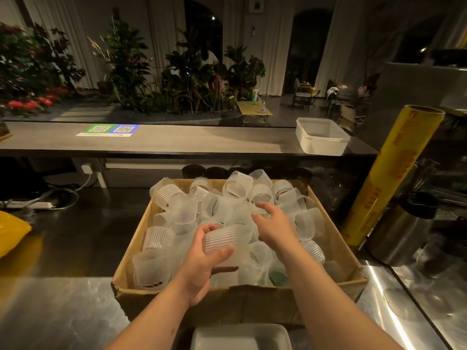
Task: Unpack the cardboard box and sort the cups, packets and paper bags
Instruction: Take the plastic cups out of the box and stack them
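An open cardboard box (336, 238) stands on the steel counter, filled with several translucent ribbed plastic cups (177, 200) lying loose at all angles. My left hand (204, 263) grips one ribbed cup (222, 239) on its side, just above the pile in the box's middle. My right hand (271, 223) hovers over the cups further back, fingers spread and loosely curved, its fingertips at another cup; I cannot tell whether they touch it. Something green (278, 277) shows between the cups near the box's front. No packets or paper bags are visible.
A white tub (240, 335) sits at the bottom edge, in front of the box. Another white tub (321, 136) stands on the raised ledge at the back right. A yellow roll of wrap (389, 178) and steel jugs (401, 231) stand to the right. A yellow bag (10, 231) lies left.
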Tool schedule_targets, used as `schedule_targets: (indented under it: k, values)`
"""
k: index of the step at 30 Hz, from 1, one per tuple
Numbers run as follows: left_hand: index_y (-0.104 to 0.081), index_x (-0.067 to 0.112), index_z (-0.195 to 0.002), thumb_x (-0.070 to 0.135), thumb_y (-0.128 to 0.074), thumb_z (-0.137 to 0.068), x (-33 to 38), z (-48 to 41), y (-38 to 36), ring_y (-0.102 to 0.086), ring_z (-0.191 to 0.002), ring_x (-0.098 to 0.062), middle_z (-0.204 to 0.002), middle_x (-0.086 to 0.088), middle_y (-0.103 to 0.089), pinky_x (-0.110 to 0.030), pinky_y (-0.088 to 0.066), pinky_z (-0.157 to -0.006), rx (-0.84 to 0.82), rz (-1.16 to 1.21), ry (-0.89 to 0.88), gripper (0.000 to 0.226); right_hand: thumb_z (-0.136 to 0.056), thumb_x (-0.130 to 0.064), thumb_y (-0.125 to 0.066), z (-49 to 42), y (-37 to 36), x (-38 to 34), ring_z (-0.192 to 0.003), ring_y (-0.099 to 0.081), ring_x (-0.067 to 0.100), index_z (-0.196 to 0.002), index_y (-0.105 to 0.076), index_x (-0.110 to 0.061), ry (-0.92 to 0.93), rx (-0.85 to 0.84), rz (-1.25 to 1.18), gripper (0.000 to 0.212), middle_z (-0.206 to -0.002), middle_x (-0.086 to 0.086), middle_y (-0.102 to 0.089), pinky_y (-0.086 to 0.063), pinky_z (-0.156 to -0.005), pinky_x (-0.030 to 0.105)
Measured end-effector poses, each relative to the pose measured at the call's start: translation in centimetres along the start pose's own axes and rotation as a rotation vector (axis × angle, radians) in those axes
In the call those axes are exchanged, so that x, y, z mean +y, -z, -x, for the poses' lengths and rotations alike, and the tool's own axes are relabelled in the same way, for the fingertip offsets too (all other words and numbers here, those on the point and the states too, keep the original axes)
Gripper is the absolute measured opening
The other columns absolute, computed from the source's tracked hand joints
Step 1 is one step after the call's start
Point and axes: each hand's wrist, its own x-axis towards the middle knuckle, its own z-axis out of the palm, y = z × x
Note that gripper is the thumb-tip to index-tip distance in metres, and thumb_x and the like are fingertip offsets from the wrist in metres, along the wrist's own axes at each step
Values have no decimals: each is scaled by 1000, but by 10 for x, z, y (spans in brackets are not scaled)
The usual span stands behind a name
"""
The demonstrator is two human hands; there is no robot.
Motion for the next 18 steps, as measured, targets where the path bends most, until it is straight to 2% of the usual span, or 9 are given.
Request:
schedule_targets:
  k: [2,3,5,8,10,12,15,18]
  values:
    - [-47,25,-128,24,-84,-70,0,0,1,-65,-111,-33,-128,-14,-57,-45,-61,-81,3,1,3,69,-103,-34,-56,-5,-3,-5,-87,-68,20,-148,-49,-28,-42,-71,-38,46,-127,-1,-61,-60,-76,33]
    - [-47,25,-128,24,-84,-70,-1,0,1,-66,-110,-32,-128,-14,-57,-45,-61,-81,3,7,6,69,-103,-33,-56,-4,-3,-6,-90,-69,23,-146,-52,-26,-39,-52,-49,44,-123,2,-64,-61,-81,36]
    - [-48,24,-128,22,-83,-71,-1,0,1,-66,-109,-32,-128,-15,-58,-46,-61,-82,3,20,6,68,-101,-33,-59,-1,1,-1,-108,-66,18,-136,-61,-26,41,95,-15,35,-126,2,-67,-57,-96,42]
    - [-47,24,-129,24,-85,-69,-1,-1,1,-65,-112,-34,-129,-15,-57,-46,-61,-83,9,12,6,71,-98,-28,-66,15,7,9,-96,-65,8,-108,-71,-34,222,312,-100,13,-105,-8,-71,-59,-91,45]
    - [-47,24,-130,31,-89,-65,-1,-1,0,-66,-112,-33,-130,-14,-56,-46,-61,-83,17,13,13,78,-96,-15,-69,31,10,12,-96,-65,9,-97,-68,-35,316,366,-196,20,-98,-12,-69,-58,-93,46]
    - [-45,25,-131,34,-91,-68,-1,-2,0,-67,-112,-31,-132,-14,-55,-47,-61,-83,26,24,14,78,-93,-6,-70,47,12,13,-96,-67,7,-105,-62,-36,378,338,-279,33,-97,-12,-69,-58,-94,37]
    - [-44,25,-131,33,-80,-73,0,-2,-1,-68,-111,-30,-134,-12,-54,-49,-61,-85,41,53,1,69,-92,-3,-71,68,10,20,-100,-68,3,-124,-53,-40,465,204,-205,52,-97,-15,-71,-55,-90,20]
    - [-45,27,-129,38,-77,-72,1,0,-5,-65,-114,-33,-133,-12,-53,-44,-62,-81,64,32,-13,66,-91,-1,-72,74,7,32,-102,-68,5,-124,-57,-45,550,131,-71,57,-98,-19,-71,-56,-90,22]
